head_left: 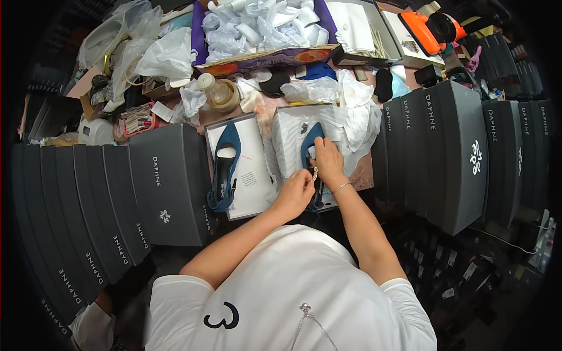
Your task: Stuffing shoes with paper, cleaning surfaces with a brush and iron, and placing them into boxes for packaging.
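A dark teal pointed-toe shoe lies in the right-hand part of the shoe box, on white tissue paper, with a white wad showing in its opening. My right hand is closed on this shoe's upper, its fingers at the opening. Close beside it, my left hand is pinched at the shoe's heel end. A small shiny beaded piece shows between the hands; what the left fingertips hold is hidden. The matching teal shoe lies in the white-lined box part on the left, untouched.
Dark grey shoe boxes stand in rows at left and right. Behind the work spot are a purple carton of crumpled plastic, a glue jar, white tissue and an orange tool.
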The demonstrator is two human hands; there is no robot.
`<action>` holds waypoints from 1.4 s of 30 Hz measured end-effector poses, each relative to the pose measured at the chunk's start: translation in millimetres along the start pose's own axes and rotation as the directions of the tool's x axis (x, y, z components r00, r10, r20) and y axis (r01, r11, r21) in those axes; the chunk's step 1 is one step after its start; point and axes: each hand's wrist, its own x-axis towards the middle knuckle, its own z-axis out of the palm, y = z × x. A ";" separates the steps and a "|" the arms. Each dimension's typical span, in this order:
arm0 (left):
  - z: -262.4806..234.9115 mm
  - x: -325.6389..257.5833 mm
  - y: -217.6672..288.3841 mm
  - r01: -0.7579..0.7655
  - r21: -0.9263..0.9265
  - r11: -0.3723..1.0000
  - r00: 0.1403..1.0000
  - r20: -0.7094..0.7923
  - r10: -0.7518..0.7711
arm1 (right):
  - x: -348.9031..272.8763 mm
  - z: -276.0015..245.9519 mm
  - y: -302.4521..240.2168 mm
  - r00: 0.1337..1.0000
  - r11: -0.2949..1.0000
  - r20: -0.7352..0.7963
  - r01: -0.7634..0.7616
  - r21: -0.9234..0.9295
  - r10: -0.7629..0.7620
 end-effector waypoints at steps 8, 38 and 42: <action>25.1 -17.0 -17.8 0.262 -0.338 0.904 0.964 0.125 -0.233 | -22.5 0.7 -4.6 0.986 0.983 -0.004 0.168 0.072 -0.168; 31.8 -22.0 -25.6 0.304 -0.217 0.928 0.942 0.213 -0.259 | 43.4 16.0 23.3 0.941 0.993 0.326 0.112 -0.044 -0.092; 33.1 -18.6 -17.8 0.327 -0.225 0.918 0.932 0.234 -0.275 | 39.7 21.3 24.2 0.971 0.994 0.236 0.064 -0.086 -0.043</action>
